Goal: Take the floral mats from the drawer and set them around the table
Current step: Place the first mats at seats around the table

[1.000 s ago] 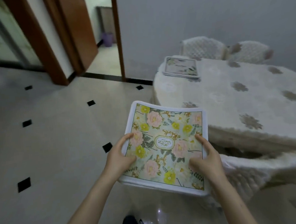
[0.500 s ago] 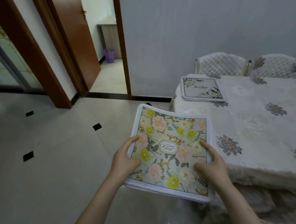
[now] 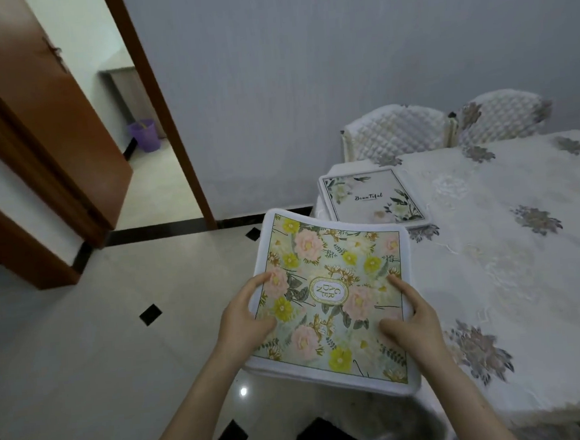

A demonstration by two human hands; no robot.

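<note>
**Desk:** What's the setting?

**Photographer:** A pale-walled dining room with a glossy tiled floor (image 3: 85, 354) dotted with black diamonds; a brown door (image 3: 44, 110) stands open at left. The table (image 3: 525, 272), under a cream cloth embroidered with grey flowers, fills the right side, with two quilted chairs (image 3: 395, 131) pushed in at the far end.

**Desk:** And the mats?

**Photographer:** One white mat (image 3: 371, 197), printed "Beautiful" with green leaves, already lies flat at the table's near-left corner. A stack of mats (image 3: 335, 295) is held level over the table's edge, just in front of that one. The top mat shows pink and yellow blooms and a "Garden" medallion inside a white border; its far edge curls upward, so it looks soft and floppy.

**Desk:** The hands?

**Photographer:** The left hand (image 3: 244, 322) grips the stack's left edge, thumb on top. The right hand (image 3: 410, 321) clasps the right edge, thumb and forefinger spread across the print.

**Desk:** Which step is this?

**Photographer:** Laying out, apparently: one place done. The next move likely calls for peeling off the top mat and laying it flat at another seat.
</note>
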